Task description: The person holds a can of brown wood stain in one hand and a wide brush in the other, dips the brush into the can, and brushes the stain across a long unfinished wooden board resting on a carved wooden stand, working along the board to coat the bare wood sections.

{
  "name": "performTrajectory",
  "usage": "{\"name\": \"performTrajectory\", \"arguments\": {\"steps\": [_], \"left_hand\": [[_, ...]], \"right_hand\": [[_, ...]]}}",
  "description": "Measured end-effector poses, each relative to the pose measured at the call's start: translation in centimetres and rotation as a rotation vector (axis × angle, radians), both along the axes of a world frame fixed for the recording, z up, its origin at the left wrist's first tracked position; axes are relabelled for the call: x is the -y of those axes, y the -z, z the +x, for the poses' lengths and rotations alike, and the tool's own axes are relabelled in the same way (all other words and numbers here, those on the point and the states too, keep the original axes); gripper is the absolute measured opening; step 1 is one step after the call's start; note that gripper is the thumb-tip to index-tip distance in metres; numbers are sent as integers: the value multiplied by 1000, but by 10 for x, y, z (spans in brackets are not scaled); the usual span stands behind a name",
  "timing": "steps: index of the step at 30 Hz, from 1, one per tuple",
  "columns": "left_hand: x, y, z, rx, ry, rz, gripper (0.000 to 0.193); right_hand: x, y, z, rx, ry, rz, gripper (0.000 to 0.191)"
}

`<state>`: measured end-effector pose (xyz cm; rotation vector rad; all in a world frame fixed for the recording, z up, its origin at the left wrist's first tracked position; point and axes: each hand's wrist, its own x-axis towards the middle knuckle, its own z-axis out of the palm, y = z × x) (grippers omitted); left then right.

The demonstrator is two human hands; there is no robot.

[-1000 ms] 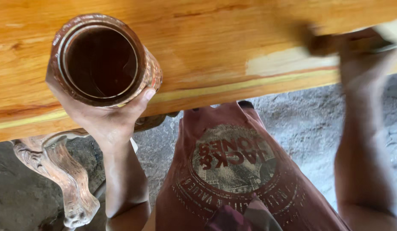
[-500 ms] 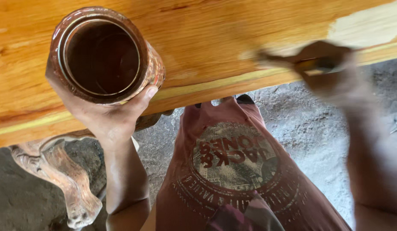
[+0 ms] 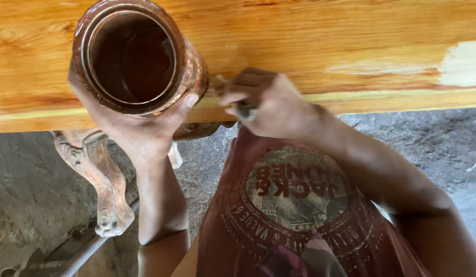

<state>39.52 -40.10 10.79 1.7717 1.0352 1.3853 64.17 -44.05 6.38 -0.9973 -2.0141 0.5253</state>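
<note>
A wide wooden tabletop [image 3: 320, 46], glossy orange with fresh varnish, is filling the upper part of the view, running out past the top, left and right of the frame. Near its right end a pale bare patch [image 3: 463, 64] is showing, partly cut off at the right. Beneath the front edge, a carved wooden leg [image 3: 102, 179] is standing on rough grey ground [image 3: 22, 190]; its top is hidden behind the left hand. A dark red printed shirt [image 3: 294, 215] is covering the lower middle.

The left hand [image 3: 138, 128] is cupping a varnish-stained glass jar [image 3: 135, 56] from below, fingers wrapped behind it and the thumb pressed to its right side. The jar is hanging over the tabletop's front edge toward the left end, its open mouth facing up; dark liquid is sitting inside, its level hard to judge.

The right hand [image 3: 269, 102] is blurring slightly just beside the jar at the front edge, fingers curled tight around a thin tool [image 3: 244, 110]. Only a small grey bit is showing between the fingers, so what kind of tool it is cannot be told.
</note>
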Motion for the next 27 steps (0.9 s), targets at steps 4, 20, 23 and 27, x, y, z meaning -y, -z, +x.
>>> {"name": "performTrajectory", "arguments": {"steps": [4, 20, 23, 27], "left_hand": [[-2, -3, -3, -24, -12, 2, 107], [-10, 0, 5, -194, -33, 152, 105], [-16, 2, 4, -278, -55, 235, 104], [-19, 3, 3, -361, -104, 292, 100]], "right_hand": [[10, -13, 39, -12, -51, -56, 10], [107, -17, 115, 303, 728, -89, 11], [79, -5, 81, -3, 408, -99, 13], [108, -19, 179, -44, 478, -88, 10]]}}
